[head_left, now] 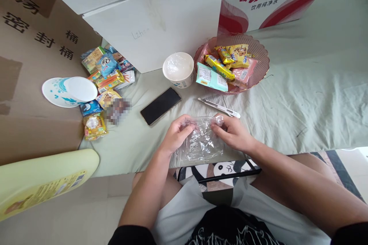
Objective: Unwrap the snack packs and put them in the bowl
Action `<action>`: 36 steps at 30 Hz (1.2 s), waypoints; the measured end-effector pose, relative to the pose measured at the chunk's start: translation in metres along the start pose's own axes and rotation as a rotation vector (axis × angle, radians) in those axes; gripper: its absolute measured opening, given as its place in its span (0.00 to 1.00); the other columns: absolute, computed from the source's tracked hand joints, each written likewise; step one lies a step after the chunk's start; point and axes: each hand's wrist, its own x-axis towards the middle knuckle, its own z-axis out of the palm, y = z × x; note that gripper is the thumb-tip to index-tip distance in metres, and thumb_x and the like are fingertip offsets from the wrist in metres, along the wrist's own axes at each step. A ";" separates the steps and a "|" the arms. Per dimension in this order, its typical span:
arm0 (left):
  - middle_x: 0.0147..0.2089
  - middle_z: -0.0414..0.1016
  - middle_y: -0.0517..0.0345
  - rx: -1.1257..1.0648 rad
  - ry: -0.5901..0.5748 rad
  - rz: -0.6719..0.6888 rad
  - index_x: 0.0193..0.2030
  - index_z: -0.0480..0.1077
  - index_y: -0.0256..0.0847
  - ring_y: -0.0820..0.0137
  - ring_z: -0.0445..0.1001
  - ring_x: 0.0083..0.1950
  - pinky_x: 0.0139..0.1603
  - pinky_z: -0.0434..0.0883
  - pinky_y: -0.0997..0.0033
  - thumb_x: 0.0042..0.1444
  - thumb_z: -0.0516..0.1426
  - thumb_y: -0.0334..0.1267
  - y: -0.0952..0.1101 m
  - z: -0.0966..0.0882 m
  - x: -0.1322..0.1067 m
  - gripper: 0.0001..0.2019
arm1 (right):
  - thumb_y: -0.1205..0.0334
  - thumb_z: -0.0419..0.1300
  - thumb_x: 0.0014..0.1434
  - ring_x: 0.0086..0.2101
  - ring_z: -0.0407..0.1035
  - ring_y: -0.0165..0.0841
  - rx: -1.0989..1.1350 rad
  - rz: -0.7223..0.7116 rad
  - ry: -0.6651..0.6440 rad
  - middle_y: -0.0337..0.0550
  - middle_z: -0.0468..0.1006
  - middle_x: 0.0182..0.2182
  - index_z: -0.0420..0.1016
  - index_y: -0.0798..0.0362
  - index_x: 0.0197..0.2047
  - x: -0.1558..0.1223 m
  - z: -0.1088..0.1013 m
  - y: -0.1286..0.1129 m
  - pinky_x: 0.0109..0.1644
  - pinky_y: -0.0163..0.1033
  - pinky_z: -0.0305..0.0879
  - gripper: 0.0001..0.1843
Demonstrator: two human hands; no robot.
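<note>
Between my two hands a clear plastic bag (202,141) is held up by its upper edge, crinkled and see-through, above the front edge of the cloth-covered surface. My left hand (179,132) pinches its left corner between thumb and fingers. The right corner is pinched the same way by my right hand (231,130). Just behind my right hand lies a white utility knife (220,108). A black phone (161,106) rests face up to the left, beyond my left hand. Farther back stands a white paper bowl (178,69) with clear plastic film in it.
A pink scalloped basket (260,65) holds several wrapped snacks. At the left, a paper bucket (64,91) lies tilted beside a pile of snack packets (107,78). A brown carton (43,65), a white box (161,19) and a red-and-white water carton (267,4) border the green cloth (304,95).
</note>
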 end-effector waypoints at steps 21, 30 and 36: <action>0.21 0.70 0.68 -0.292 0.122 -0.043 0.34 0.69 0.42 0.77 0.66 0.17 0.16 0.63 0.76 0.42 0.72 0.54 -0.005 -0.011 0.009 0.24 | 0.49 0.62 0.60 0.26 0.64 0.29 0.293 0.124 0.010 0.35 0.71 0.24 0.66 0.50 0.35 0.005 0.000 0.008 0.30 0.36 0.61 0.14; 0.26 0.75 0.62 -0.218 0.202 0.098 0.35 0.69 0.42 0.72 0.73 0.24 0.26 0.72 0.71 0.47 0.68 0.60 -0.016 0.005 0.012 0.24 | 0.36 0.66 0.55 0.40 0.74 0.38 0.533 0.095 -0.013 0.45 0.76 0.39 0.68 0.48 0.50 0.006 0.002 0.011 0.42 0.44 0.70 0.29; 0.21 0.71 0.67 -0.208 0.181 0.024 0.34 0.69 0.41 0.75 0.69 0.18 0.17 0.67 0.74 0.43 0.71 0.54 -0.011 -0.006 0.009 0.23 | 0.48 0.62 0.61 0.37 0.69 0.35 0.312 0.006 0.039 0.43 0.72 0.35 0.66 0.50 0.32 0.007 0.000 0.011 0.41 0.41 0.67 0.16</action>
